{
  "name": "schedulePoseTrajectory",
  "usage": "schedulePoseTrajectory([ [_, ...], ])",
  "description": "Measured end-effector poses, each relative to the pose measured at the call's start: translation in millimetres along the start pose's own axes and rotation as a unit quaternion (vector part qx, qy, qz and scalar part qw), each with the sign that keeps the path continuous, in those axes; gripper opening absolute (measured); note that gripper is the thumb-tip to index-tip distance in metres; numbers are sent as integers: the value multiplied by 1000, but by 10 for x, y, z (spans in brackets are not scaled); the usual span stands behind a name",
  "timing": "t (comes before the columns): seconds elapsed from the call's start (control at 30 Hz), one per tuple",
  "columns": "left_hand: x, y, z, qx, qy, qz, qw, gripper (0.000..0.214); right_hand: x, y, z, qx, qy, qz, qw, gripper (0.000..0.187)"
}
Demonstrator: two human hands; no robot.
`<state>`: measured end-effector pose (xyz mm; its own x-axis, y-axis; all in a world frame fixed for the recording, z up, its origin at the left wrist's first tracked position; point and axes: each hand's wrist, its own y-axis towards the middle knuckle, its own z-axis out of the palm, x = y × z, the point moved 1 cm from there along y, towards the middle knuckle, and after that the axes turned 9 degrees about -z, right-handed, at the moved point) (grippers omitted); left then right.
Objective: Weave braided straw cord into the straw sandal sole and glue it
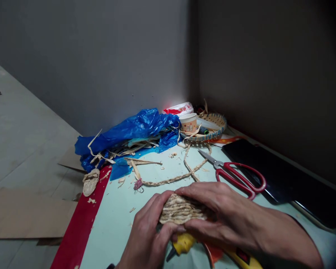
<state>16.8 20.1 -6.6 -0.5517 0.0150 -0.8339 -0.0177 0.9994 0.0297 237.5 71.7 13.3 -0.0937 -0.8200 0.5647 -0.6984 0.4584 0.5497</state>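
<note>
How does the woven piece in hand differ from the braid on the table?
The woven piece is held between left hand and right hand; the braid lies on the table. The woven piece is compact, with rows stacked close; the braid is long and thin. Both are pale tan and ropy.

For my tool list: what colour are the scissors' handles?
The scissors' handles are red; see head view.

Left hand (149, 224) and right hand (218, 203) holding a ridged plaited-fibre piece (180, 210) over the table (112, 213); yellow glue gun (183, 243) beneath, red-handled scissors (236, 175) beyond.
</note>
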Motion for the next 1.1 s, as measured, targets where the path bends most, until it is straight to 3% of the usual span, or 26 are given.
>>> schedulePoseTrajectory([
  [0.27, -30, 10, 29, -3, -43, -18, 999, 47, -66, -25, 45, 18, 53, 29, 998, 38],
  [0.57, -108, 37, 59, -31, -71, -48, 996, 45, -35, 23, 56, -12, 47, 30, 998, 45],
  [0.67, -150, 69, 37, 14, -151, -93, 984, 56, -41, 43, 32, 0, 35, 43, 998, 46],
  [0.8, -175, 29, 31, 52, -284, -147, 946, 46, -62, 30, 8, 1, 16, 31, 999, 44],
  [1.0, -159, 22, -17, -28, -407, -203, 890, 52, -83, -26, 18, -19, -42, 32, 998, 41],
  [1.1, -112, 85, -61, -94, -415, -186, 886, 38, -59, -7, 2, -18, -54, 38, 998, 39],
])
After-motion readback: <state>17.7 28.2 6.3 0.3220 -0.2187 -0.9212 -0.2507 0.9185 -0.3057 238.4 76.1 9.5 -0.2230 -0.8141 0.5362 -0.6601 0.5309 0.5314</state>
